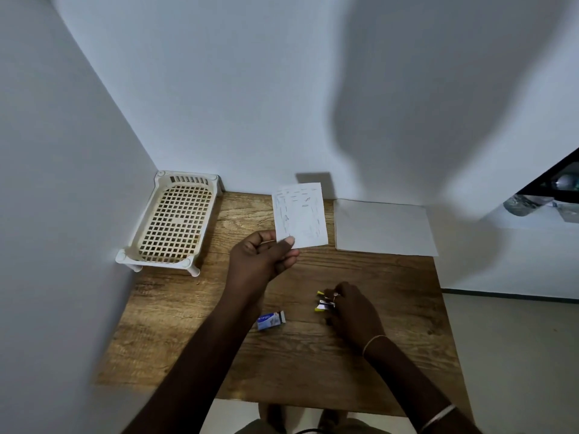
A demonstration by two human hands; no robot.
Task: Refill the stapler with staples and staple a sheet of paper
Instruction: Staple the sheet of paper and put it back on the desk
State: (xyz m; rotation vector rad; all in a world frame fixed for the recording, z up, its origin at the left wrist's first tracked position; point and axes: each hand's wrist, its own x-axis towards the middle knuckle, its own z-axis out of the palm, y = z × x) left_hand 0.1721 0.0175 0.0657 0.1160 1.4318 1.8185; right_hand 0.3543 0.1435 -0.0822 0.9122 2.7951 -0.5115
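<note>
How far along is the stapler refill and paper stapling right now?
Seemingly done: the small paper pinched in the left hand already carries many staple-like marks. In hand: the right hand grips the stapler on the table. Left: unclear whether it's refilled; the staple box lies nearby.

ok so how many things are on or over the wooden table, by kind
paper sheets: 2 (small marked white sheet pinched in the left hand, plain white sheet lying flat)
yellow and black stapler, held by the right hand: 1
blue and white staple box: 1
cream plastic lattice tray: 1
total: 5
</note>
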